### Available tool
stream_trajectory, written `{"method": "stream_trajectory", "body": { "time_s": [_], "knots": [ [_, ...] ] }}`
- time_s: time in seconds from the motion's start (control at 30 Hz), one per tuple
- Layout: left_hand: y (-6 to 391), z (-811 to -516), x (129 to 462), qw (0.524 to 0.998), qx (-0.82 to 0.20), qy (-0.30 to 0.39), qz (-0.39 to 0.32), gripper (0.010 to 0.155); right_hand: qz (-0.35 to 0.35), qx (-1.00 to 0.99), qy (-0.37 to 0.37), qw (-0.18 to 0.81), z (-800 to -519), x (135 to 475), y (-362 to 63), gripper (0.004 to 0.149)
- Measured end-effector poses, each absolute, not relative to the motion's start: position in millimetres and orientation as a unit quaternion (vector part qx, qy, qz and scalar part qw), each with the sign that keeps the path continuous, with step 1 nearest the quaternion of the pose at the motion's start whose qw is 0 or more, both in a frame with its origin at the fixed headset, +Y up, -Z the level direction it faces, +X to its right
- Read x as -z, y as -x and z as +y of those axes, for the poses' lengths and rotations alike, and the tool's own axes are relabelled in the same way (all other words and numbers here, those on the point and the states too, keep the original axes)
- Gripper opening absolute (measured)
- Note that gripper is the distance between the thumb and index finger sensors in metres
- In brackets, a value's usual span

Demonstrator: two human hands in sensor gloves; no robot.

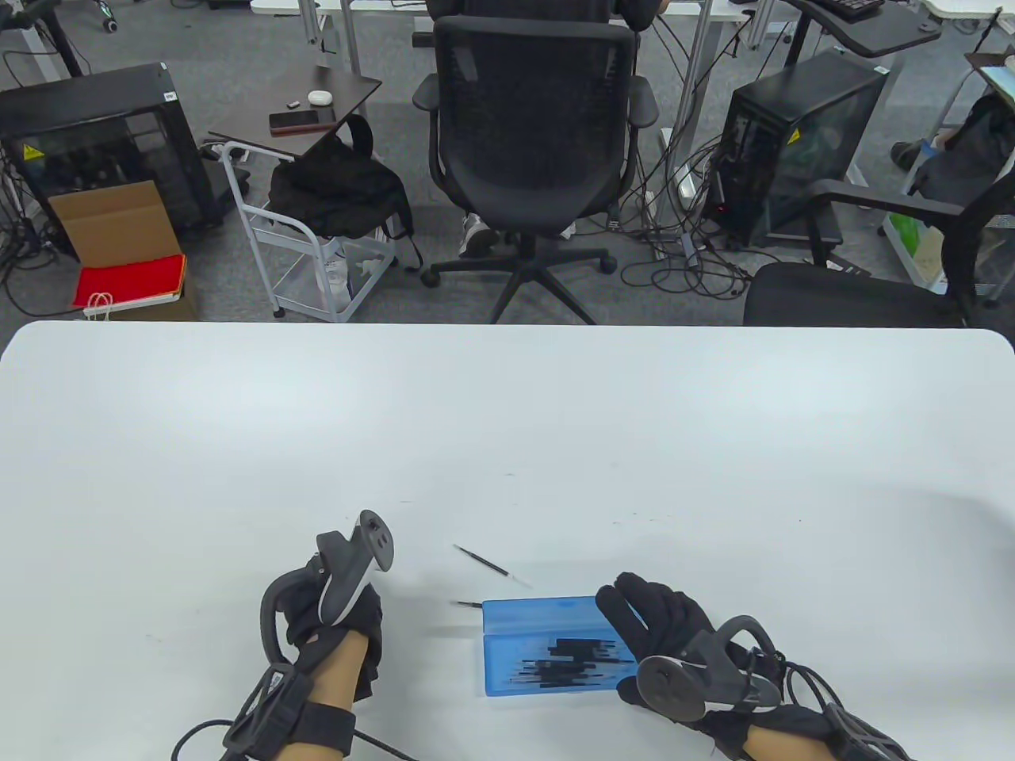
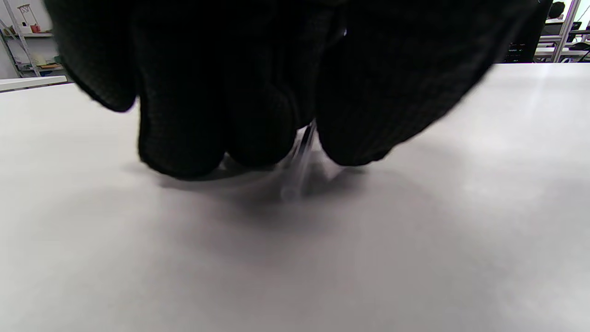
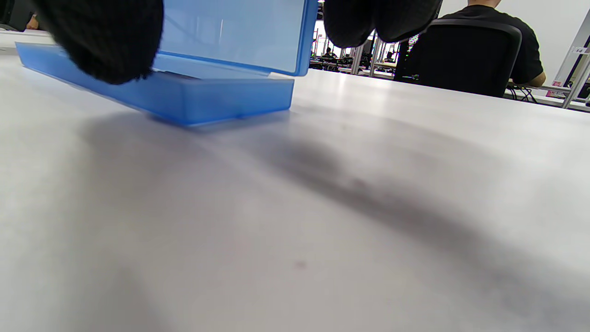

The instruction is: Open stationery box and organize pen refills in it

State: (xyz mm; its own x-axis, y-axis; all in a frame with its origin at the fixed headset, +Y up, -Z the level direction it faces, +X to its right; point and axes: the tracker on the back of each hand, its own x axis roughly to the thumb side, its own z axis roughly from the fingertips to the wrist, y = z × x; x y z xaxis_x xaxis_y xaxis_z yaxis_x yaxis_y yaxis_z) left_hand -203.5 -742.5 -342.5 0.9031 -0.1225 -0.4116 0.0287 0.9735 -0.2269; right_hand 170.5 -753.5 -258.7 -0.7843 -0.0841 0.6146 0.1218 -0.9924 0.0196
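Note:
The blue stationery box (image 1: 507, 674) lies open near the table's front edge, its lid (image 3: 230, 32) standing up at the back. Several dark pen refills (image 1: 579, 666) lie inside it. My right hand (image 1: 634, 618) is at the box's right end, thumb (image 3: 101, 41) in front of the lid and fingers (image 3: 378, 18) behind it. My left hand (image 1: 349, 626) is left of the box, its fingers curled low over the table and pinching a clear pen refill (image 2: 298, 166). One loose refill (image 1: 492, 564) lies behind the box, and a short blurred piece of refill (image 1: 468, 604) shows at the lid's left corner.
The white table (image 1: 507, 428) stretches wide behind the box. Beyond its far edge stand office chairs (image 1: 539, 135), a cart with a black bag (image 1: 333, 190) and computer towers on the floor. A seated person (image 3: 498, 27) shows behind a chair.

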Motion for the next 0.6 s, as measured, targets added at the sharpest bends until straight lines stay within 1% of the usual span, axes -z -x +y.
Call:
{"method": "stream_trajectory", "body": {
  "time_s": [0.3,0.6],
  "knots": [
    [203.0,-744.4,343.4,0.969,0.034,0.109,0.218,0.057,-0.029,0.944,0.324,0.054,-753.5,258.5,-170.5,0.111],
    [202.2,-745.4,342.3,0.972,0.033,0.084,0.218,0.055,-0.029,0.944,0.323,0.055,-753.7,258.2,-170.3,0.111]
  ]
}}
